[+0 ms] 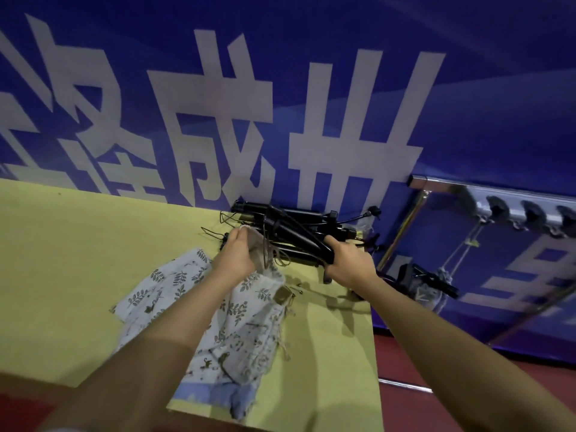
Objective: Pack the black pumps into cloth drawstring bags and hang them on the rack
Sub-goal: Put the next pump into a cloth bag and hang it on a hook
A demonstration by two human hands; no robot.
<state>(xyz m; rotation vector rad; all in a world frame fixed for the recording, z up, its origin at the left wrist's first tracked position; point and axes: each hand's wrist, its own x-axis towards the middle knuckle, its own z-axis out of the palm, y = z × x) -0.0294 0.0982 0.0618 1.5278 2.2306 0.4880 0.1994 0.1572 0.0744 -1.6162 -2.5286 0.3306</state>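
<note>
Black pumps (299, 235) lie in a loose heap at the far edge of the yellow table (78, 260), hard against the blue banner (311, 88), their hoses tangled over one another. The right hand (349, 260) is wrapped round the barrel of one pump at the near side of the heap, fingers curled under it, the barrel tilted up out of the pile toward the left. The left hand (238, 254) pinches the gathered mouth of a beige cloth bag (257, 244), thumb and fingers closed on the fabric, with the drawstring (279, 260) trailing in loops just below. That bag sits just beside the gripped pump; whether they touch I cannot tell. Under the left forearm a pile of leaf-print bags (240, 325) is spread flat on the table, reaching from the middle toward the near edge, with frayed cords at its right side and a small brown tag (282, 295) on the top one. To the right, beyond the table's corner, a metal rack (505, 204) stands before the banner with a row of dark hooks along its rail. One filled cloth bag (431, 289) hangs there by a cord, a black pump sticking out of it. The floor (467, 385) below is dark red.
</note>
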